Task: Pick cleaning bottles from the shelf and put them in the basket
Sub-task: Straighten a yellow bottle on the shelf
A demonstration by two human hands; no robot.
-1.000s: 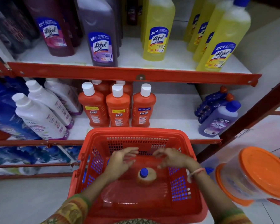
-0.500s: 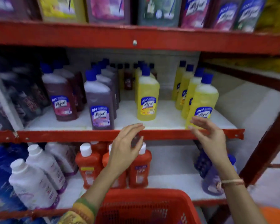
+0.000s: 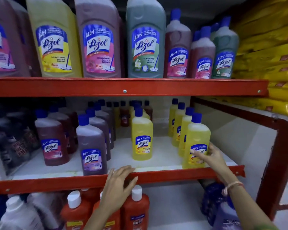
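Since the earlier frames both hands have risen from the basket to the middle shelf, and the basket has left the view. The right hand [image 3: 209, 157] now wraps its fingers and thumb around the lower label of the front yellow bottle [image 3: 196, 141], a smooth, flat-sided translucent plastic bottle with a blue cap, standing upright at the right front of the white shelf board [image 3: 163, 160]. The left hand [image 3: 118, 185] is spread wide, holding nothing, palm over the red metal shelf rail [image 3: 56, 181]. Orange white-capped bottles [image 3: 136, 209] stand below.
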